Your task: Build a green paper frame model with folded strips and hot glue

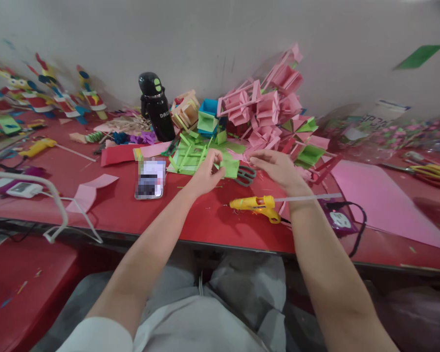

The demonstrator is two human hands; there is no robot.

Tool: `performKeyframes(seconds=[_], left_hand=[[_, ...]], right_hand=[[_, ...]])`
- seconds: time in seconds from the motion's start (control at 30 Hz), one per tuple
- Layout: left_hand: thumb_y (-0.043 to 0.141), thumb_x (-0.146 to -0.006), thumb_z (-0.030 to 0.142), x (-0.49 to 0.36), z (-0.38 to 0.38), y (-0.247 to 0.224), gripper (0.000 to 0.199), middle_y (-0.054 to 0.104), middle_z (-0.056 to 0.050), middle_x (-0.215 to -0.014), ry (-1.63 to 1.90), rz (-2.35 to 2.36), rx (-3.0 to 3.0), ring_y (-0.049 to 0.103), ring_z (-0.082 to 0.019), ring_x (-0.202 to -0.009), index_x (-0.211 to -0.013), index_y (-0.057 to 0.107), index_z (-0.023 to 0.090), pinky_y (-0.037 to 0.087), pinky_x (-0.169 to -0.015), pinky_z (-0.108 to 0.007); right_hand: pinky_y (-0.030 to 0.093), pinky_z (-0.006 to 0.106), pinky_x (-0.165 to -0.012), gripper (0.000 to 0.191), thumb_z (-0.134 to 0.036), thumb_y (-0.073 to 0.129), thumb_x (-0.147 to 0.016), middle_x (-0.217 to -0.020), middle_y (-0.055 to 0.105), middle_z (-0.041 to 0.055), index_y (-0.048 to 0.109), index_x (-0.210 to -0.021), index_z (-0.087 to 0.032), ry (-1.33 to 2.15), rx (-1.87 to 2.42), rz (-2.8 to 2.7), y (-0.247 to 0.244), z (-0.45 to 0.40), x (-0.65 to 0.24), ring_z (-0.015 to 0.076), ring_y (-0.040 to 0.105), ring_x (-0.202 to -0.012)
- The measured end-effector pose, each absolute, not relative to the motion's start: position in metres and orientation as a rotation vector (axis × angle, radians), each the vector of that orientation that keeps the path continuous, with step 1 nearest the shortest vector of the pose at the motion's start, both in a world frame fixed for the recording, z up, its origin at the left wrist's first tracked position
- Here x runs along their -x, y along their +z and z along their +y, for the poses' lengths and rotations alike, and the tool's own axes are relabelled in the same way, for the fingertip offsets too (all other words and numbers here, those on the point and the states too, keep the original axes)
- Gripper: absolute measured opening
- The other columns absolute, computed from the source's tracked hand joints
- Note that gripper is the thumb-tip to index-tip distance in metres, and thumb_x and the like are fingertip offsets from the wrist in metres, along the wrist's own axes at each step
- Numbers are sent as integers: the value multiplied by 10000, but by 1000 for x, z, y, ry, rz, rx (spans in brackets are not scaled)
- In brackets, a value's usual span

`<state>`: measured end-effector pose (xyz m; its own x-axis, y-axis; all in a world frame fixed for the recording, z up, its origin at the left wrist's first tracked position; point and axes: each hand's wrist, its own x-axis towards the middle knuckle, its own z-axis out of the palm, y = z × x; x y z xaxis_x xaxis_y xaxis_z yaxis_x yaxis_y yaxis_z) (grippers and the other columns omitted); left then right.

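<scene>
My left hand (208, 172) is over the green paper pieces (187, 157), its fingers bent and the thumb apart; I see nothing in it. My right hand (276, 167) has its fingertips drawn together at a small pink paper piece (237, 154), which lies between the two hands. Dark-handled scissors (246, 175) lie on the table below that gap. Closer to me, a yellow hot glue gun (254, 203) rests on its side, a clear glue stick (304, 197) poking out of its back under my right wrist.
Pink folded-paper lanterns (267, 105) are piled behind my right hand. A black bottle (157, 110), a phone (150, 179) and a blue paper box (209, 117) stand or lie to the left. A purple power strip (339, 220) and pink sheet (385, 200) are right.
</scene>
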<state>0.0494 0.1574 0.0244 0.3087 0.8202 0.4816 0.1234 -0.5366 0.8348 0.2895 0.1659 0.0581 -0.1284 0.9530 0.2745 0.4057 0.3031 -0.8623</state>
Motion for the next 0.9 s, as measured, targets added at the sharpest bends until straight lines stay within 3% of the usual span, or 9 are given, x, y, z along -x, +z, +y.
performKeyframes(seconds=[0.13, 0.3, 0.4, 0.63, 0.73, 0.9], left_hand=[[566, -888, 152, -49, 158, 26, 133, 501, 11, -840, 1283, 836, -1911, 485, -95, -688, -826, 460, 202, 440, -642, -225], [634, -850, 161, -50, 157, 29, 97, 563, 5, -866, 1321, 878, -1826, 529, -90, -697, -839, 539, 182, 463, -655, -225], [645, -849, 168, -50, 158, 27, 57, 610, -7, -889, 1308, 921, -1834, 556, -91, -707, -903, 629, 175, 477, -674, -229], [714, -840, 232, -49, 158, 24, 194, 701, -49, -991, 1279, 958, -1815, 608, -100, -723, -1026, 728, 176, 523, -682, -234], [734, -826, 237, -48, 155, 27, 235, 717, -56, -1004, 1226, 963, -1808, 611, -96, -697, -1053, 730, 174, 536, -678, -239], [717, -827, 209, -46, 153, 31, 262, 735, -68, -1038, 1227, 947, -1822, 635, -119, -795, -1085, 730, 169, 552, -745, -248]], right_hand=[[586, 454, -894, 356, -504, 754, -789, -962, 788, 80, 784, -997, -217, 833, 1362, -1786, 58, 155, -312, 251, 723, -891], [577, 459, -955, 280, -460, 675, -830, -1040, 787, 77, 777, -976, -244, 815, 1386, -1897, 50, 124, -337, 277, 727, -1005], [571, 472, -978, 311, -483, 652, -848, -1094, 782, 84, 773, -1013, -248, 893, 1399, -1958, 51, 103, -350, 301, 721, -1061], [498, 486, -1112, 524, -560, 759, -797, -1386, 673, 109, 733, -1218, -250, 1128, 1251, -2187, 58, 70, -356, 349, 607, -1307], [531, 517, -1073, 554, -558, 821, -738, -1290, 730, 88, 741, -1194, -253, 1092, 1442, -2174, 46, 66, -337, 356, 675, -1194], [600, 494, -972, 439, -533, 758, -811, -1139, 791, 52, 761, -1162, -270, 1106, 1507, -1952, 22, 68, -313, 319, 745, -1037]])
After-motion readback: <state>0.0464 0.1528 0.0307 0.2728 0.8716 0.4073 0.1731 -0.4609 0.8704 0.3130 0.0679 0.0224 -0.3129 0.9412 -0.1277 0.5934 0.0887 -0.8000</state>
